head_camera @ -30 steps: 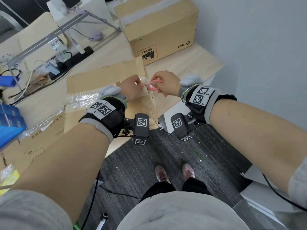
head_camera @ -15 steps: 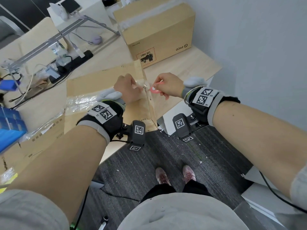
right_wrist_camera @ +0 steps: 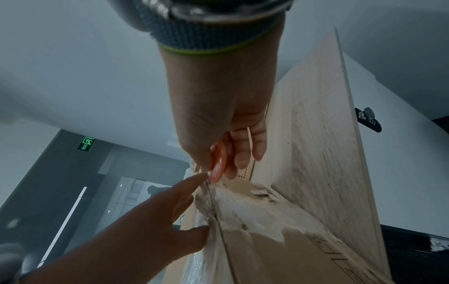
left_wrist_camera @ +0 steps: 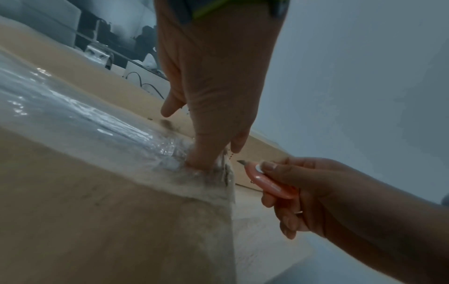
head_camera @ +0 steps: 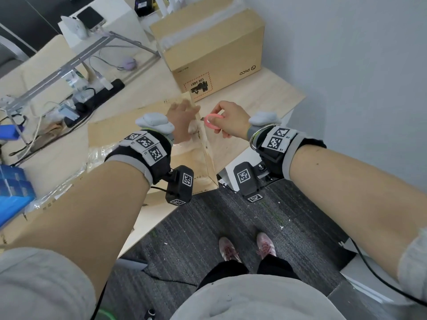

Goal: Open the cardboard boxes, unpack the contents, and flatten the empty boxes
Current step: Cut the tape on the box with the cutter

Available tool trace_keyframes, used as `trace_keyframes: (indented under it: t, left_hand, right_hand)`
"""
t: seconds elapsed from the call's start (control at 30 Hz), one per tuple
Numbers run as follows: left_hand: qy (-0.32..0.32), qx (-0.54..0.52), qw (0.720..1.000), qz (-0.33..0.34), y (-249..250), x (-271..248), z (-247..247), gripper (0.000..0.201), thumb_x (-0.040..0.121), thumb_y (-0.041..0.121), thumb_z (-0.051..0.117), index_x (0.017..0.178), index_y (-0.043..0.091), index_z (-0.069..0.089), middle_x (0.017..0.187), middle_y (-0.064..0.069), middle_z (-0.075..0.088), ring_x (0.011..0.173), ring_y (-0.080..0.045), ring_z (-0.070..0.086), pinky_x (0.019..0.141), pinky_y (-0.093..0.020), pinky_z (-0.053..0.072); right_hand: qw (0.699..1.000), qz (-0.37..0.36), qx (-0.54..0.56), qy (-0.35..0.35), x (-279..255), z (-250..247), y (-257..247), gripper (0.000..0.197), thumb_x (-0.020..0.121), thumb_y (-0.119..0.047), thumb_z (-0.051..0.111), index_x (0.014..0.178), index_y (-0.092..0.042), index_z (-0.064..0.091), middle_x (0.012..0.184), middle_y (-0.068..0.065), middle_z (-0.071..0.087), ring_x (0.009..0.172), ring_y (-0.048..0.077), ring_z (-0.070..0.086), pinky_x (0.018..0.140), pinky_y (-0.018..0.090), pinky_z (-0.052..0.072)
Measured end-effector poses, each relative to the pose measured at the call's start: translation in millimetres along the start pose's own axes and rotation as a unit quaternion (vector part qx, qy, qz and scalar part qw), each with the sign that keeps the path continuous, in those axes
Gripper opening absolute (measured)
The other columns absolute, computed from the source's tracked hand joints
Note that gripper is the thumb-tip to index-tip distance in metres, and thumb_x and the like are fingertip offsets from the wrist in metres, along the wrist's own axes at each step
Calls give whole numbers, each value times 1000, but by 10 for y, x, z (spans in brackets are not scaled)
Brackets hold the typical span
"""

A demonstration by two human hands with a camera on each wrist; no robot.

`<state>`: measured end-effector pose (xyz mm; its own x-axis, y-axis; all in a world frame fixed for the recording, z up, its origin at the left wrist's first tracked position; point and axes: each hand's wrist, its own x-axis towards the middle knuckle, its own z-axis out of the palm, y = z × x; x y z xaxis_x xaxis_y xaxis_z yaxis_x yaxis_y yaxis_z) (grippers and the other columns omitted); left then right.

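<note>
Left hand (head_camera: 182, 118): fingers extended, spread on the top of the near cardboard box (head_camera: 129, 132) at its right edge; in the left wrist view one finger (left_wrist_camera: 206, 146) presses down into the clear tape (left_wrist_camera: 80, 107) at the box's upper corner. Nothing grasped.

Right hand (head_camera: 231, 121): clasping a small pink cutter (head_camera: 213, 121), thumb and forefinger pinching it, other fingers curled beneath. Short blade tip (left_wrist_camera: 241, 162) points left toward the taped corner, just beside it; contact with the tape cannot be told.

Near box: centre of the head view, on a light wooden table (head_camera: 272, 95), tape crumpled and greyed along its top seam, right side face (head_camera: 208, 158) printed with markings too small to read.

Second cardboard box (head_camera: 208, 51): upper centre of the head view, closed, taped along its top, printed "PICO" and "UN 3481", well behind the near box.

Left of frame: power strip (head_camera: 97, 100) with cables, blue packs (head_camera: 11, 188) at the left edge. Lower centre: pink shoes (head_camera: 247, 248) on dark carpet (head_camera: 196, 227).
</note>
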<state>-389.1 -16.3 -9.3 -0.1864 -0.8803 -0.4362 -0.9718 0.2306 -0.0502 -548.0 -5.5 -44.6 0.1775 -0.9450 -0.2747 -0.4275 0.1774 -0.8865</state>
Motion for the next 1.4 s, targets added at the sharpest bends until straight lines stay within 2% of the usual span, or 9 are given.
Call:
trace_keyframes:
  t: [0.17, 0.33, 0.57, 0.73, 0.87, 1.03, 1.2, 1.3, 1.4]
  left_hand:
    - [-21, 62, 998, 13, -7, 101, 7, 83, 85, 18, 64, 152, 18, 16, 158, -12, 3, 139, -38, 18, 108, -44, 32]
    - [-61, 21, 998, -9, -53, 136, -39, 83, 92, 16, 58, 154, 22, 4, 160, -8, -9, 146, -36, -1, 116, -44, 12]
    - [-16, 63, 998, 5, -34, 138, 53, 77, 85, 15, 57, 150, 14, 16, 155, -11, 11, 139, -36, 21, 101, -49, 42]
    - [-21, 61, 998, -5, -39, 147, 45, 77, 87, 13, 56, 152, 16, 14, 157, -9, 9, 143, -35, 17, 106, -49, 39]
    - [-24, 52, 998, 3, -56, 160, 38, 77, 87, 14, 56, 152, 17, 13, 157, -9, 11, 142, -35, 20, 106, -49, 39]
    - [-15, 58, 998, 2, -48, 158, 35, 76, 87, 16, 57, 151, 17, 17, 153, -9, 19, 138, -34, 26, 102, -47, 43]
    - [-21, 61, 998, 0, -45, 165, 25, 76, 87, 18, 57, 151, 17, 17, 155, -9, 16, 138, -34, 25, 102, -48, 42]
    - [-25, 58, 998, 3, -39, 161, 22, 77, 88, 16, 56, 152, 16, 15, 157, -9, 13, 141, -34, 22, 106, -47, 39]
    - [-23, 57, 998, 12, -52, 166, 15, 72, 87, 16, 56, 150, 15, 20, 152, -10, 20, 135, -34, 29, 101, -47, 43]
  right_hand:
    - [1000, 5, 12, -6, 43, 12, 23, 15, 90, -26, 58, 96, -13, 55, 67, 2, 66, 46, 17, 52, 47, 24, 43]
    - [1000, 18, 20, -8, 105, 49, 18, 7, 91, -23, 55, 93, -16, 53, 68, 3, 65, 46, 16, 50, 45, 23, 42]
    - [1000, 14, 6, 0, 167, 83, -20, 6, 90, -18, 51, 92, -14, 54, 67, 1, 63, 42, 8, 49, 45, 23, 42]
    - [1000, 19, 0, 5, 222, 106, -38, 7, 91, -18, 49, 92, -14, 55, 67, 1, 62, 44, 14, 48, 49, 26, 44]
    - [1000, 15, -5, 12, 248, 93, -39, 8, 93, -17, 49, 93, -12, 56, 69, -1, 59, 39, 3, 50, 49, 24, 46]
    - [1000, 2, -25, -4, 278, 99, -69, 10, 93, -18, 52, 93, -9, 57, 75, 0, 60, 56, 8, 56, 45, 23, 49]
    - [997, -14, -69, -11, 278, 80, -120, 19, 94, -17, 50, 99, -4, 63, 97, 10, 65, 75, 20, 62, 58, 33, 56]
    - [992, -33, -107, -63, 241, 77, -149, 16, 96, -18, 51, 92, -9, 63, 98, 14, 67, 77, 22, 64, 58, 31, 56]
    - [989, -41, -133, -51, 223, 79, -163, 19, 96, -20, 51, 95, -5, 62, 100, 14, 66, 83, 28, 67, 62, 35, 58]
